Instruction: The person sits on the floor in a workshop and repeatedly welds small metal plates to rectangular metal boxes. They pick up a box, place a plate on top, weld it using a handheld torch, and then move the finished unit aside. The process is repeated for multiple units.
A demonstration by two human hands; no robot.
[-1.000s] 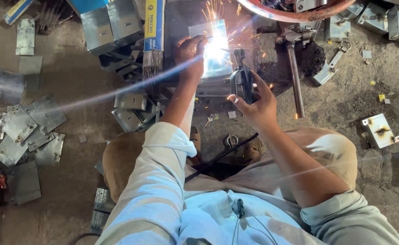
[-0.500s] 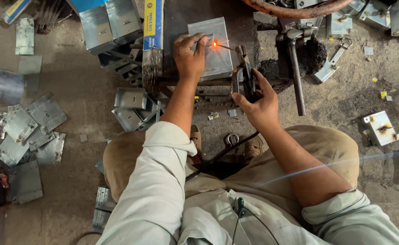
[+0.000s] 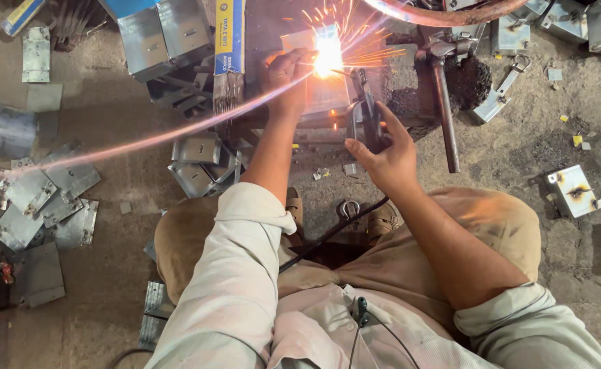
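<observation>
L hand (image 3: 288, 76) rests w/ fingers curled on the grey sheet-metal box (image 3: 324, 96) at far centre, right by the bright white weld flash (image 3: 328, 56) w/ sparks. R hand (image 3: 386, 152) grips the dark metal electrode holder (image 3: 365, 102), fingers wrapped round its handle, just right of box. Long-handled steel hammer (image 3: 444, 116) lies further right.

We counted two hands, left (image 3: 288, 75) and right (image 3: 389, 154), one hammer (image 3: 444, 109), one packet of welding rods (image 3: 229, 48), one electrode holder (image 3: 365, 102), and two metal boxes (image 3: 167, 31) at the floor's top edge.
</observation>
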